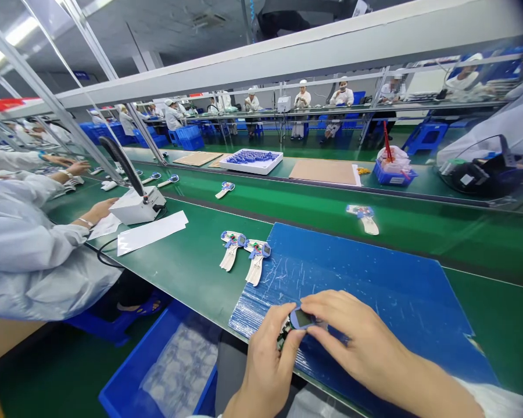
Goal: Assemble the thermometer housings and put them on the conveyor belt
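Right hand [361, 331] is closest to the cam, thumb + fingertips pinched narrow on a small blue-rimmed display unit [303, 318]. Left hand [268, 351] grips its other side the same way, so it's held btwn both, over the near edge of a scratched blue mat [366, 273]. Two white-handled units [257, 258] w/ exposed innards lie close together at the mat's left edge; another unit [364, 217] sits on the green strip beyond. Re: labels, the blue basket [394, 174] & the black device [475, 165] each have a white one (too small to read, tbh). Over left, a co-worker's hand [98, 212] is right by a white box [135, 208] w/ a black hose.
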Demonstrator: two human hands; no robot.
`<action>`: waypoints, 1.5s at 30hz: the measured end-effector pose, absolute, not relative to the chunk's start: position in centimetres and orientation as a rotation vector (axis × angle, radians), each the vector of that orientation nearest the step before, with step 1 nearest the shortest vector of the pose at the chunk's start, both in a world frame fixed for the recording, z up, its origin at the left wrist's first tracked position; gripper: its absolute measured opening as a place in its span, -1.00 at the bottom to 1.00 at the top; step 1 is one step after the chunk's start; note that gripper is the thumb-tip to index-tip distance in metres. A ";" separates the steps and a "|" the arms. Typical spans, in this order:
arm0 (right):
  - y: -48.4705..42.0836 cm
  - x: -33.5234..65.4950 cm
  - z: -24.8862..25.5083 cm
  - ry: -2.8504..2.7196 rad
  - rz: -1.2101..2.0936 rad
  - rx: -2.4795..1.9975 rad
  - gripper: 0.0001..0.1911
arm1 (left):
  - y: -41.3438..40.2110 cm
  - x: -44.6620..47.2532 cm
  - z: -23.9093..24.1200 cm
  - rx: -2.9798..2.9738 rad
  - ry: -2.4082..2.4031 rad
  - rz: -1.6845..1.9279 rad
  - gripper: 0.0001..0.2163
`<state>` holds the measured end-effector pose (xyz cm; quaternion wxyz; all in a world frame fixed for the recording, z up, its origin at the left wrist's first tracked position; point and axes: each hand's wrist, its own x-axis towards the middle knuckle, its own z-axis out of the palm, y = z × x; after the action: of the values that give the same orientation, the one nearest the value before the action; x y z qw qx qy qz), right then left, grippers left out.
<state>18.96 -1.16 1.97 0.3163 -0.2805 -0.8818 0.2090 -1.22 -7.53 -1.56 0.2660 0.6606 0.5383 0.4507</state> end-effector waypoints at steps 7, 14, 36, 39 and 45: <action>0.9 18.9 3.4 -2.467 0.461 -0.691 -0.82 | -7.5 -0.9 -0.5 2.004 1.447 1.131 -0.70; 1.1 18.8 2.8 -2.638 0.098 -0.519 -0.76 | -7.7 -0.6 -0.4 1.934 1.493 1.031 -0.74; -0.7 19.2 2.2 -2.341 0.169 -0.482 -0.82 | -7.9 0.5 -0.1 0.943 1.416 1.108 -0.52; -1.1 19.5 2.2 -2.383 0.225 -0.531 -0.83 | -7.8 0.9 -0.1 0.892 1.458 1.146 -0.52; -1.5 20.0 1.9 -2.416 0.293 -0.614 -0.82 | -7.7 1.0 -0.5 1.031 1.409 1.136 -0.53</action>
<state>19.99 -1.51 1.88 0.3106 -0.2325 -0.9150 0.1109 0.97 -7.68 -0.47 0.5048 0.4272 0.5839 0.4708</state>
